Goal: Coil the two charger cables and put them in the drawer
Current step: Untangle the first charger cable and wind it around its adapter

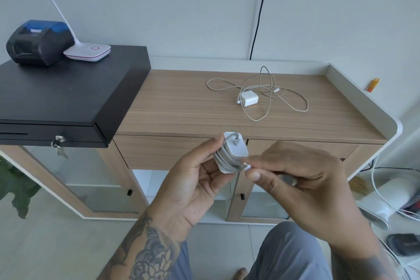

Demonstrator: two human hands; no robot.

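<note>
My left hand [193, 179] grips a white charger plug [235, 150] with its cable wound in tight turns around the body. My right hand [295, 173] pinches the loose cable end [246, 168] just beside the plug. Both hands hover in front of the wooden cabinet's shut drawer [163, 151]. A second white charger [249, 98] lies on the cabinet top [181, 107], its thin cable [284, 98] spread in loose, tangled loops around it.
A black cash drawer [68, 98] sits on the left with a receipt printer [38, 41] and a white lamp base [87, 52] on it. A black cord [259, 11] hangs down the wall. White cables and clutter lie on the floor at right [386, 202].
</note>
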